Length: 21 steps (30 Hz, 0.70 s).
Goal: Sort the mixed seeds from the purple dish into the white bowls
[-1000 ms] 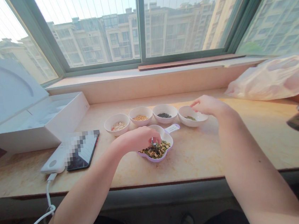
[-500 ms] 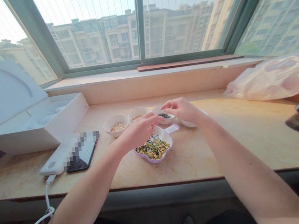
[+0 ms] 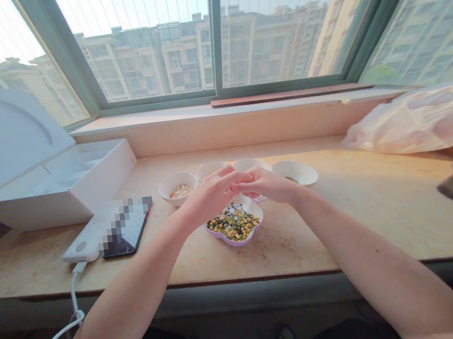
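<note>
Two bare hands meet above a lilac flower-shaped dish (image 3: 239, 243) on a pale stone windowsill (image 3: 338, 233). The left hand (image 3: 211, 197) and right hand (image 3: 264, 183) both have their fingers curled and bunched, the fingertips touching each other; whether they pinch anything between them cannot be told. The dish sits just below the hands, heaped with mixed green, yellow and black pulses (image 3: 234, 223). Behind it stand four small white bowls (image 3: 209, 167) in a row, the middle two partly hidden by the hands. The leftmost holds pale slivers, the rightmost a few green grains. To the left lie a white power bank (image 3: 81, 247), a phone (image 3: 130, 234) and an open white box (image 3: 90, 178); to the right, a crumpled plastic bag (image 3: 411, 123).
</note>
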Motion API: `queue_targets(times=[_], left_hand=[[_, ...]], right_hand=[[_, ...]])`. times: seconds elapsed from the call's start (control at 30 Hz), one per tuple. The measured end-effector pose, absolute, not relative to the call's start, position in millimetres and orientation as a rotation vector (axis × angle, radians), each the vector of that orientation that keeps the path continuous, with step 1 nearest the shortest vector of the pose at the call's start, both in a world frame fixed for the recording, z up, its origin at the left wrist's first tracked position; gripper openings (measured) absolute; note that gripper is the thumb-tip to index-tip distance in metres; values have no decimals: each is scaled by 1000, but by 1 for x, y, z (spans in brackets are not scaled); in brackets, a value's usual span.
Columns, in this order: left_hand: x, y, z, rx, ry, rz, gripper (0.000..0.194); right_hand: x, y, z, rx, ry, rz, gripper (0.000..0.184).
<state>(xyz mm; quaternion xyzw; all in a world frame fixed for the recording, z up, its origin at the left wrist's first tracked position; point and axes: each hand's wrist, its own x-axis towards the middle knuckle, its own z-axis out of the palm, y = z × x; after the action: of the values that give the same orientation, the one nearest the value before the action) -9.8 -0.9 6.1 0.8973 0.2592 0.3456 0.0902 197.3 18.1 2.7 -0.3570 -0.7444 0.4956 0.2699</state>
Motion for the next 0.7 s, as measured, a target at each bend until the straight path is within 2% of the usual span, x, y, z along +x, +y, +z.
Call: queue_targets(times=[0.07,0.2,0.33,0.4,0.5,0.6,0.7], left_hand=[[-9,-2,6,2667,862,971,24],[-10,-2,5,2600,1123,874,52],[-15,-5,11,2664,1172,518,34],[-17,-8,17,2717,1085,284,30],[-17,-13,24,2680,943,-2,37],[-14,-14,25,2637,861,-106,48],[-10,-14,24,2659,861,-166,49]], right_hand=[[197,19,3,-964,-1996,1342,45],[201,21,6,-982,-1942,1319,37],[208,21,13,-1074,-1859,1163,35],[213,22,16,-1145,-1839,979,32],[225,31,20,-1253,-1835,563,26],[244,42,22,-1465,-1770,152,20],[266,49,24,-1683,-1671,-115,20]])
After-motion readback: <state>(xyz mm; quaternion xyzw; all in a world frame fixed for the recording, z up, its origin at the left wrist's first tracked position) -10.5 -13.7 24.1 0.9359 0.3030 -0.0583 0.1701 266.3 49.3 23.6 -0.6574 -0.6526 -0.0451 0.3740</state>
